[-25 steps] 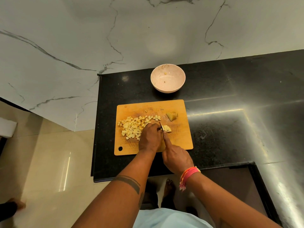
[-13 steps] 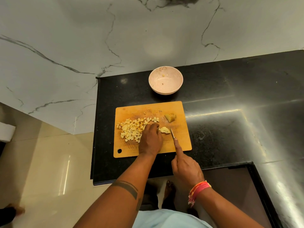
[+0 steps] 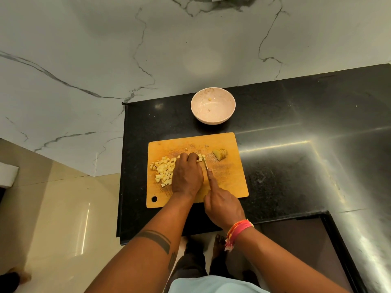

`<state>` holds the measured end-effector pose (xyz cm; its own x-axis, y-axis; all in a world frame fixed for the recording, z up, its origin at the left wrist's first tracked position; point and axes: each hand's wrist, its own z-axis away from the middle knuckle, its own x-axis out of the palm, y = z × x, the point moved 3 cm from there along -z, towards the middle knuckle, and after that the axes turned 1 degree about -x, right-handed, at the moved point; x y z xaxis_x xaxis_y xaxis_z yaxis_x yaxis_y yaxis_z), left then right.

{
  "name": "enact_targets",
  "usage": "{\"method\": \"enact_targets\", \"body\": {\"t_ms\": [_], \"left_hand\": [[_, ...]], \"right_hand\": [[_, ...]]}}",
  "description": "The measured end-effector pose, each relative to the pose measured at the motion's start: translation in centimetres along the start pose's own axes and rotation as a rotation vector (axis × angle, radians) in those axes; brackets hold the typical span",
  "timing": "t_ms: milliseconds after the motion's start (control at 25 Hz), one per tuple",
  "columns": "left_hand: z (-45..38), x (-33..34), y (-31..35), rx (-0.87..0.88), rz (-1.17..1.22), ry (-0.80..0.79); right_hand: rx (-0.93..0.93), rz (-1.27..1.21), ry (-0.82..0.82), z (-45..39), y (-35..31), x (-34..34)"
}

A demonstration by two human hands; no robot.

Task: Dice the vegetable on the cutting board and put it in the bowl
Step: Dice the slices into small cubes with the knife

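On the cutting board (image 3: 228,182), left hand (image 3: 187,176) steadies pieces (image 3: 200,158) — right hand (image 3: 224,206) holds knife (image 3: 205,163).

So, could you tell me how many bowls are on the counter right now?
1. The single bowl stands on the black counter just beyond the far edge of the cutting board. No other bowl shows.

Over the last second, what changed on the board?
The right hand swung the knife out to the right, then back against the left hand, which moved up the cutting board onto the far dice. Diced pile, sliced piece and bowl stayed put.
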<state>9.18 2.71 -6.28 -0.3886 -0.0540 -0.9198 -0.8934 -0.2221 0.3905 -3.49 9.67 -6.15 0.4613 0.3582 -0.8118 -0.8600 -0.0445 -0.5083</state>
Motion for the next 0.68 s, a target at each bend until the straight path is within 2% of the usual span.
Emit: {"method": "enact_targets", "body": {"t_ms": [240, 680], "left_hand": [[-2.2, 1.8, 5.4, 0.127, 0.154, -0.101], [-3.0, 2.6, 4.8, 0.103, 0.253, -0.16]], "right_hand": [[0.127, -0.049, 0.135, 0.5, 3.5, -3.0], [0.124, -0.119, 0.116, -0.4, 4.0, -3.0]]}}
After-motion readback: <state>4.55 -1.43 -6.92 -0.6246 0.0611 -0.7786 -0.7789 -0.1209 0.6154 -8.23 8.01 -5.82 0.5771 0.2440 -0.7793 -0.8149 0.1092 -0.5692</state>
